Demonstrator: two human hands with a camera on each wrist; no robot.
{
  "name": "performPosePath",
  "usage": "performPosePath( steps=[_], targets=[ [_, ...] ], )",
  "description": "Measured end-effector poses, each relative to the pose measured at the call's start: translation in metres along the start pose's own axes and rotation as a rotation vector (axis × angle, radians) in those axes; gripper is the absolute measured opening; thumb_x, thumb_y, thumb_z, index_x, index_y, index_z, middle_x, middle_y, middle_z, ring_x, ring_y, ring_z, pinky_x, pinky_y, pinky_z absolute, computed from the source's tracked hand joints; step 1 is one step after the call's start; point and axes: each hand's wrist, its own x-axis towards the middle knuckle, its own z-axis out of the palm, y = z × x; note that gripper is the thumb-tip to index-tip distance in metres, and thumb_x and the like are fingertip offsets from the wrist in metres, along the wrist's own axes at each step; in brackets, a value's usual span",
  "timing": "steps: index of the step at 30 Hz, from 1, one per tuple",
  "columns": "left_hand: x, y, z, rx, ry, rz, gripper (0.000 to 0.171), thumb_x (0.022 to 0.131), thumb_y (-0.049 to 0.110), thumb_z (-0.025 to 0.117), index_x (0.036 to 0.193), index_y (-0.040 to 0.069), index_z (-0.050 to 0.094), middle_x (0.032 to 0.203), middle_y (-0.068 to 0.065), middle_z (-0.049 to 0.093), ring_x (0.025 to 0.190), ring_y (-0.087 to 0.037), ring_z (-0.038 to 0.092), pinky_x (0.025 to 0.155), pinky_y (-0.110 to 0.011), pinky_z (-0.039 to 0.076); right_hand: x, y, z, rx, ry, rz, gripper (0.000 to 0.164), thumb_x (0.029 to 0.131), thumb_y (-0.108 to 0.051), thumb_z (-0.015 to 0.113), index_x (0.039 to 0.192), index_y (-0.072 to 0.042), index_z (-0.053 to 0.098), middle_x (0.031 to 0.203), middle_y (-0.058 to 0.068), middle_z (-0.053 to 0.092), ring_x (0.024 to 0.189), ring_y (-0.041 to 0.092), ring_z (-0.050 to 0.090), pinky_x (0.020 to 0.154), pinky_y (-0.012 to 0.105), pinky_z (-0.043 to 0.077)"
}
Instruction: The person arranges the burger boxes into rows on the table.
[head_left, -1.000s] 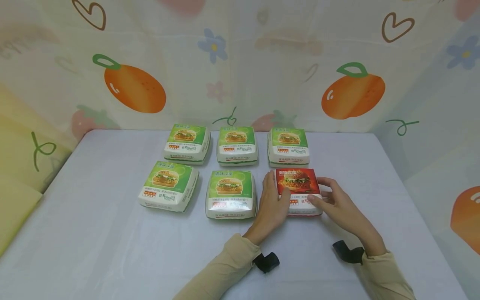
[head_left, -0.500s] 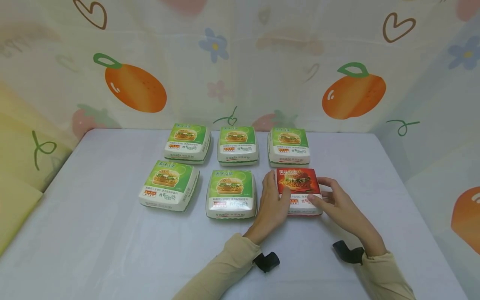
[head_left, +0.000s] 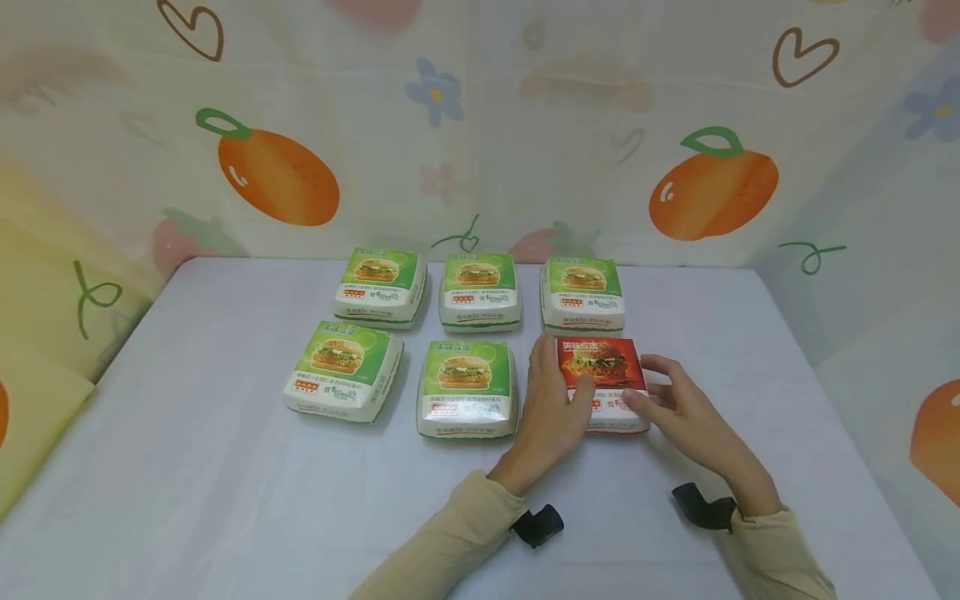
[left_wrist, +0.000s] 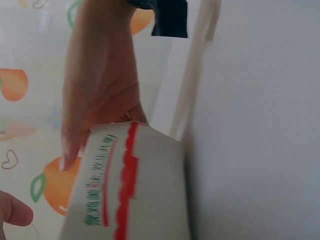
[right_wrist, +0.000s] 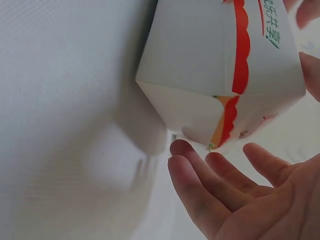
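A red-topped burger box (head_left: 602, 367) stands on the white table at the front right of two rows of boxes. Along its left side lies my left hand (head_left: 546, 421), fingers straight and thumb over the top. In the left wrist view that palm sits against the white side of the burger box (left_wrist: 150, 185); its fingers are mostly hidden. My right hand (head_left: 693, 417) is at the box's right side, thumb at the top edge. The right wrist view shows the fingers of this hand (right_wrist: 250, 200) loosely bent and apart from the box's side.
Left of the red box stands a green burger box (head_left: 467, 387), with another green box (head_left: 345, 371) turned slightly beside it. Behind are three green boxes, left (head_left: 381, 287), middle (head_left: 480, 292) and right (head_left: 582, 293). A fruit-print cloth (head_left: 495, 125) hangs behind the table.
The head view has shifted slightly, so everything appears a little further right. My left thumb has moved slightly rightward over the red box's top. The boxes and my right hand look unmoved.
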Motion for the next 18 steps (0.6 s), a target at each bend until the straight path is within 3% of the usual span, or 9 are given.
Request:
performPosePath(
  steps=[5,10,18],
  targets=[
    [-0.001,0.011,-0.006,0.0,-0.011,0.058,0.074,0.098,0.028,0.051,0.158,0.009,0.013,0.162,-0.009,0.02,0.138,-0.023,0.035,0.118,-0.051,0.031,-0.001,0.002,-0.006,-0.003,0.015,-0.003,0.08,0.097,-0.044,0.059,0.153,-0.002,0.021,0.157,0.024,0.029,0.134,0.048,0.045,0.099,0.061,0.049],
    [-0.001,0.029,-0.017,0.029,-0.029,0.106,0.072,0.098,0.029,0.05,0.158,0.01,0.014,0.162,-0.007,0.021,0.144,-0.024,0.032,0.121,-0.051,0.028,-0.004,0.003,-0.013,-0.038,0.044,-0.014,0.079,0.098,-0.044,0.058,0.154,-0.002,0.02,0.157,0.025,0.028,0.136,0.05,0.041,0.1,0.064,0.046],
    [0.007,0.041,-0.054,0.138,-0.023,0.167,0.069,0.099,0.033,0.048,0.158,0.013,0.017,0.163,-0.004,0.023,0.15,-0.019,0.025,0.124,-0.045,0.024,-0.009,0.004,-0.025,-0.133,0.088,-0.027,0.08,0.096,-0.044,0.06,0.156,-0.007,0.022,0.158,0.026,0.025,0.141,0.05,0.028,0.105,0.071,0.036]
  ],
)
